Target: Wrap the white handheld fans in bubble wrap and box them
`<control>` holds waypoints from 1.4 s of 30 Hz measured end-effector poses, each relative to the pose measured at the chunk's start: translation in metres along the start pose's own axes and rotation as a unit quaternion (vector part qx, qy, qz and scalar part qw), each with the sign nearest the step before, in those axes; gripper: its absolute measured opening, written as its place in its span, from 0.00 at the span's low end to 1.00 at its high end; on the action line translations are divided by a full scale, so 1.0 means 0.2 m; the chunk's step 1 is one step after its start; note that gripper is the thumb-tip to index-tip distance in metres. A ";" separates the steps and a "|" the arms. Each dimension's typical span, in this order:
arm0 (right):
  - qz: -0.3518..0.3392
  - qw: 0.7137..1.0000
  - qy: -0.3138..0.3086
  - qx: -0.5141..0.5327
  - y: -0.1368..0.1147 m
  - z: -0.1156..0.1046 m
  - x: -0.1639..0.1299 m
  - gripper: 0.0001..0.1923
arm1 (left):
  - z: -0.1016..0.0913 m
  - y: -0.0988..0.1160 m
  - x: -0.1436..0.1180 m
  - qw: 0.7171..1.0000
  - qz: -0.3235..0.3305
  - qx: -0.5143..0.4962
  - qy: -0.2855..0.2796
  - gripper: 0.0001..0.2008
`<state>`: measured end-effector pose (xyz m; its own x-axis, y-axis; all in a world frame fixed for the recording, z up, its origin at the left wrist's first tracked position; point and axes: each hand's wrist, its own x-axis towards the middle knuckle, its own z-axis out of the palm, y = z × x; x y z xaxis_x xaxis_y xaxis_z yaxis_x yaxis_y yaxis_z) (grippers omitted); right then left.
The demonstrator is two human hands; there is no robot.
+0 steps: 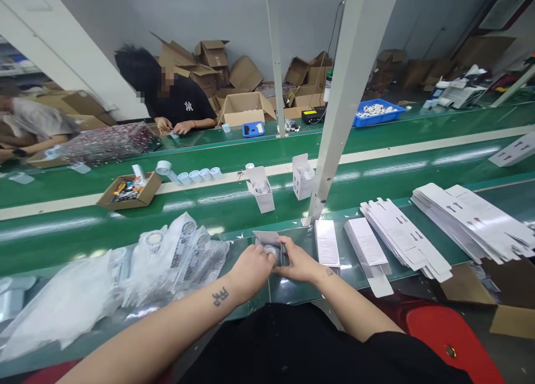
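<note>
Just in front of me stands a small white carton (267,238) with its top flap raised. My right hand (297,261) is closed around the carton's right side, thumb and fingers on its walls. My left hand (252,268) has its fingers curled at the carton's open top, on a pale item in clear plastic (272,252) that sits inside. Most of that item is hidden by the fingers and the walls. Left of my hands lie several pale blue round-headed devices in bubble bags (179,247). To the right rest two white cartons, one closed (327,243) and one with an end flap out (368,247).
Flat printed cartons lie in stacks (407,236) further right. A metal post (336,111) rises beyond my right hand. Two open filled cartons (261,192), blue cup-like parts (195,176) and a parts box (129,192) stand on the green belt. Two co-workers sit across.
</note>
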<state>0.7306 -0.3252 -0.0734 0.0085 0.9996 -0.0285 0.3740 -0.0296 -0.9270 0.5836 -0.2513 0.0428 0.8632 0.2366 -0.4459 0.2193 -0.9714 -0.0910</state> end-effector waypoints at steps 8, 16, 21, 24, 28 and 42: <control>-0.006 0.994 -0.111 -0.018 -0.11 -0.31 -0.09 0.37 | 0.24 0.02 0.09 0.998 -0.038 0.011 0.047 0.22; 0.005 0.810 -0.282 -0.514 0.12 -0.20 -0.09 0.18 | 0.11 -0.32 -0.07 0.984 -0.132 -0.082 0.088 0.12; 0.012 0.804 -0.278 -0.526 0.22 -0.13 -0.01 0.13 | 0.05 -0.81 -0.09 0.954 -0.251 -0.100 0.131 0.12; 0.054 0.797 -0.269 -0.538 0.27 -0.16 0.02 0.12 | 0.11 -1.01 0.02 0.955 -0.239 -0.108 0.136 0.13; 0.124 0.783 -0.247 -0.557 0.34 -0.17 -0.03 0.19 | 0.19 -1.11 0.14 0.954 -0.228 -0.130 0.142 0.13; 0.190 0.719 -0.207 -0.636 0.43 -0.28 -0.20 0.15 | 0.80 -0.87 -0.63 0.834 -0.495 -0.208 0.129 0.24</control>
<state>0.8147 -0.3674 -0.1316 0.1566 0.8257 -0.5419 0.9652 -0.0116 0.2613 0.3635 -0.1144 -0.0272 0.2228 0.9668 -0.1249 0.9748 -0.2195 0.0395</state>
